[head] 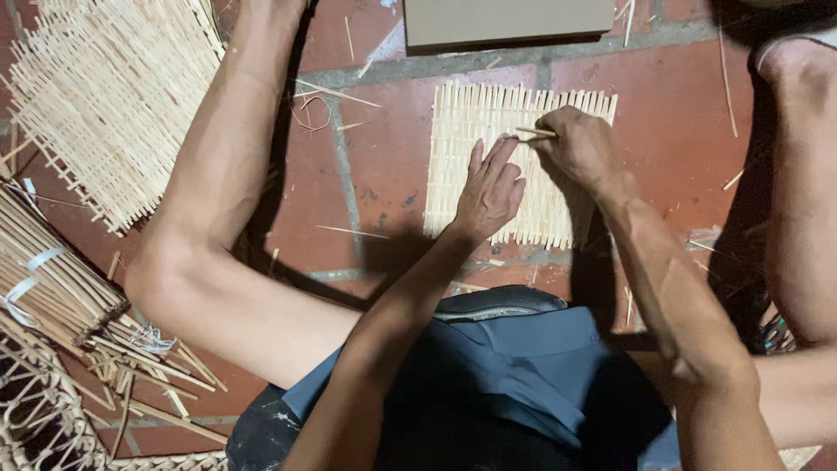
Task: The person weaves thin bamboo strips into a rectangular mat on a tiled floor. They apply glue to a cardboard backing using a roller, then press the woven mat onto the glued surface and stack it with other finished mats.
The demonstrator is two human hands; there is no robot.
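red brick floor (pixel 384 166): left hand (pixel 490 187) flat on woven mat (pixel 462 139), right hand (pixel 577 144) pinching stick (pixel 534 132).

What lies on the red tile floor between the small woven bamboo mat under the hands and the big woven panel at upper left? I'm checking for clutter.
In the head view, the person's bare leg, a thin curled fibre loop and loose bamboo slivers lie between the small mat and the big panel.

light: warm, overhead | shadows: hard, dark beneath arms | focus: sharp, corners dim

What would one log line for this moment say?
left hand: flat on woven mat | right hand: pinching thin stick | floor: red tile
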